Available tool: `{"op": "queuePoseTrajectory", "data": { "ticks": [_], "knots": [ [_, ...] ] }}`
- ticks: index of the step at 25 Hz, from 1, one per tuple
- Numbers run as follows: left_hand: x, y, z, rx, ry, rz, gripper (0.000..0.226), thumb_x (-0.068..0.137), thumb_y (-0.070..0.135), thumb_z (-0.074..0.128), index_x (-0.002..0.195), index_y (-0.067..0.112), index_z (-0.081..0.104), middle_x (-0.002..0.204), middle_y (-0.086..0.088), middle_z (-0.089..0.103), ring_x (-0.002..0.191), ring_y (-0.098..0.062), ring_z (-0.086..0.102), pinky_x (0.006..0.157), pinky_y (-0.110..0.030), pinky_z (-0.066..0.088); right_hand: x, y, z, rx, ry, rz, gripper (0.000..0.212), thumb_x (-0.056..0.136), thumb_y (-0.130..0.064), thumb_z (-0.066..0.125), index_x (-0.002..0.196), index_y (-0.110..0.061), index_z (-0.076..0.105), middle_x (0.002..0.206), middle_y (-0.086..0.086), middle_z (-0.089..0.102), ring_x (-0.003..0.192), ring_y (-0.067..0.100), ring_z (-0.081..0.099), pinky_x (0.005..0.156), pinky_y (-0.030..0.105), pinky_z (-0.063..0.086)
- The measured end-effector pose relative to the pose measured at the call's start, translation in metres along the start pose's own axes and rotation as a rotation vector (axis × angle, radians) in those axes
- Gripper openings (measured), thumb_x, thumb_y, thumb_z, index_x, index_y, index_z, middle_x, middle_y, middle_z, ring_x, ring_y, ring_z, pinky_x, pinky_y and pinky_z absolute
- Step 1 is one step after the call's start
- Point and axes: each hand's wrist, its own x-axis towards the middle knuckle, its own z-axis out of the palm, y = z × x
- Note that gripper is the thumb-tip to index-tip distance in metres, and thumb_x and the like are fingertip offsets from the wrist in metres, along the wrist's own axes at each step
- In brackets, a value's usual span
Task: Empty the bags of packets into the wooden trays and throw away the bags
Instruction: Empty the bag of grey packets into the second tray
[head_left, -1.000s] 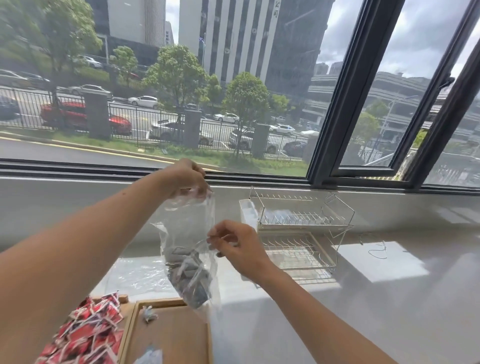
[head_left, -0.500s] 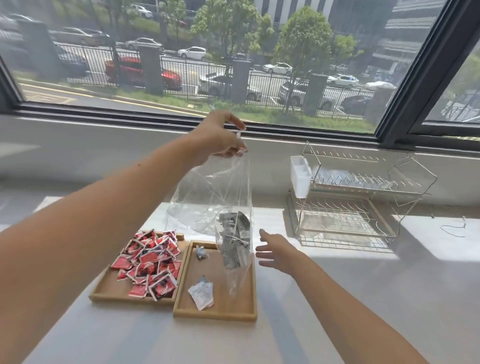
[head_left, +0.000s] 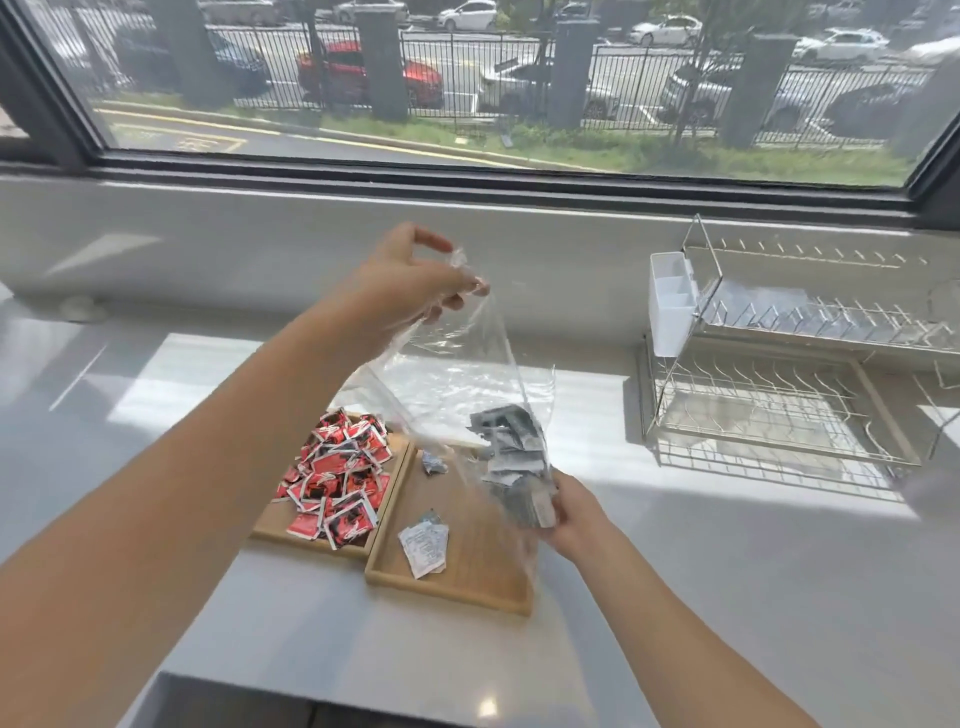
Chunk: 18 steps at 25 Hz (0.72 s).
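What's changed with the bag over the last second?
The right hand, open beside the clear bag half a second ago, now grips its lower end around the grey packets. The left hand still pinches the bag's top. The packets remain inside, and the wooden trays hold what they held.

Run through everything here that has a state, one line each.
clear bag: held up above the right tray, grey packets inside.
left hand: pinches the bag's upper end.
right hand: grips the bag round the packets.
left tray: heaped with red packets.
right tray: mostly bare, few loose packets.
dish rack: no dishes visible.
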Motion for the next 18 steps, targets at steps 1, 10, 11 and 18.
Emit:
{"op": "queuePoseTrajectory", "data": {
  "ticks": [1,10,11,18],
  "knots": [
    [0.004,-0.010,-0.006,0.003,0.036,-0.035,0.041,0.082,0.007,0.074,0.114,0.010,0.048,0.088,-0.011,0.074,0.069,-0.015,0.058,0.062,-0.026,0.047,-0.001,-0.007,-0.008,-0.030,0.039,-0.046,0.031,0.101,-0.017,0.048,0.124,-0.001,0.062,0.124,0.023,0.061,0.116,0.038,0.056,0.111,0.054,0.038],
    [0.004,-0.154,-0.029,0.110,0.153,-0.563,0.017,0.084,0.011,0.072,0.093,-0.003,0.073,0.087,-0.014,0.075,0.048,-0.009,0.059,0.044,-0.019,0.051,-0.013,-0.067,-0.083,-0.469,0.274,-0.520,0.027,0.099,-0.019,0.057,0.072,-0.016,0.057,0.070,0.004,0.058,0.054,0.017,0.053,0.053,0.029,0.039],
    [0.002,-0.167,-0.026,0.125,0.139,-0.618,0.018,0.084,0.010,0.072,0.095,-0.004,0.073,0.088,-0.016,0.074,0.051,-0.012,0.062,0.046,-0.020,0.053,-0.014,-0.070,-0.087,-0.504,0.276,-0.590,0.028,0.099,-0.019,0.058,0.071,-0.017,0.056,0.070,0.002,0.055,0.056,0.017,0.048,0.053,0.029,0.037],
    [-0.003,-0.216,-0.012,-0.085,0.233,-0.615,0.012,0.093,0.009,0.063,0.100,0.000,0.068,0.079,-0.008,0.068,0.055,-0.010,0.052,0.043,-0.019,0.044,-0.026,-0.076,-0.077,-0.686,0.332,-0.809,0.030,0.098,-0.019,0.057,0.070,-0.029,0.063,0.056,-0.015,0.057,0.049,0.004,0.055,0.047,0.024,0.048]
  ]
}}
